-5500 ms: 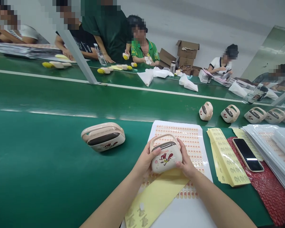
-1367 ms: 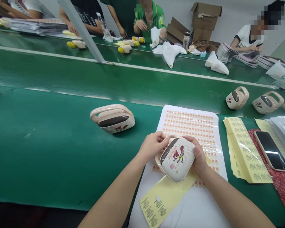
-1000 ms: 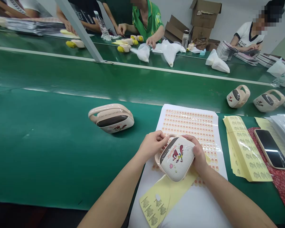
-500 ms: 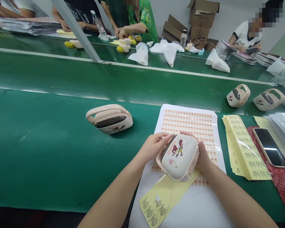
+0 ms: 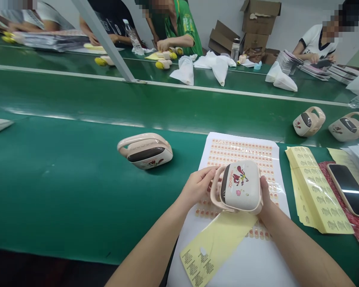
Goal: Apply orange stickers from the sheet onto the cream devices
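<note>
Between my hands is a cream portable speaker [image 5: 246, 189] with a carry handle, a dark top panel and a red cartoon character on its front. My left hand [image 5: 199, 184] closes its fingers at the handle side. My right hand [image 5: 266, 198] grips the opposite side, with its fingers hidden behind the body. Beneath lies a white sheet of small round orange stickers [image 5: 242, 149]. A yellow label strip [image 5: 215, 243] with printed text rests on that sheet, partly under the speaker. To the left, a second cream speaker [image 5: 146, 153] lies tilted on the green table.
Yellow label sheets [image 5: 319, 191] and a phone [image 5: 351, 189] on red bubble wrap lie at right. Two speakers [image 5: 309, 121] stand on the green belt [image 5: 167, 105] ahead. A slanted metal post [image 5: 107, 44] rises beyond it. Several people work across the belt.
The speaker in my hands has turned more upright, and its handle now stands out at left. My left hand has shifted from its top edge to the handle. The view has swung slightly left.
</note>
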Motion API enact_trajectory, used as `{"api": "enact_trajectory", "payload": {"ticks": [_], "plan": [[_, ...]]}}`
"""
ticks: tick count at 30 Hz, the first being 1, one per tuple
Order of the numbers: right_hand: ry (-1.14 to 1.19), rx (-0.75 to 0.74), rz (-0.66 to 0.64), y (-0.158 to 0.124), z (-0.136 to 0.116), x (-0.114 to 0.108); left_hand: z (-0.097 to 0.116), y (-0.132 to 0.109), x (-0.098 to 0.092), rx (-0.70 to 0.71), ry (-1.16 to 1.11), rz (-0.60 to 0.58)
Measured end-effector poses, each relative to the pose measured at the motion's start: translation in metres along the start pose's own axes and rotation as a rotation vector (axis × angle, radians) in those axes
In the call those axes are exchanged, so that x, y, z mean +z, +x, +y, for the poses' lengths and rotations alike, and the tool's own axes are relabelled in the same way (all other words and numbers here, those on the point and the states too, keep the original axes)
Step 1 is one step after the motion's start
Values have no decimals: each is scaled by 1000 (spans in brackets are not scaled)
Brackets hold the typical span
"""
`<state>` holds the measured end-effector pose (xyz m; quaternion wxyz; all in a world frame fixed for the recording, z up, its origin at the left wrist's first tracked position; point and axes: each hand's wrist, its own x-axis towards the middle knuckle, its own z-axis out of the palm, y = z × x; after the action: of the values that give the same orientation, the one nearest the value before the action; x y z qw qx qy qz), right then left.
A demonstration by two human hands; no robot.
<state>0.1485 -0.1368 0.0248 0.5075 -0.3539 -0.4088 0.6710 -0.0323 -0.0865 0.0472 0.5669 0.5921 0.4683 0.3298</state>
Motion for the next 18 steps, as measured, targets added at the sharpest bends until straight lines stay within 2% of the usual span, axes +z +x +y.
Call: {"api": "enact_trajectory", "payload": {"ticks": [3, 5, 7, 9, 11, 13, 16, 18], "plan": [[-5, 15, 57, 2, 5, -10, 3, 1, -12, 218, 101, 394], [24, 0, 59, 5, 7, -16, 9, -2, -28, 387, 182, 666], [79, -20, 53, 9, 6, -20, 17, -8, -52, 504, 394, 861], [128, -36, 51, 12, 5, -21, 23, -14, -82, 521, 697, 967], [158, -45, 41, 14, 4, -21, 25, -16, -113, 381, 860, 985], [188, -34, 30, 15, 5, -21, 22, -13, -140, 128, 863, 862], [258, 15, 23, 17, 9, -21, 17, -6, -162, 42, 811, 658], [309, 46, 21, 18, 10, -20, 16, -3, -165, 59, 790, 614]]}}
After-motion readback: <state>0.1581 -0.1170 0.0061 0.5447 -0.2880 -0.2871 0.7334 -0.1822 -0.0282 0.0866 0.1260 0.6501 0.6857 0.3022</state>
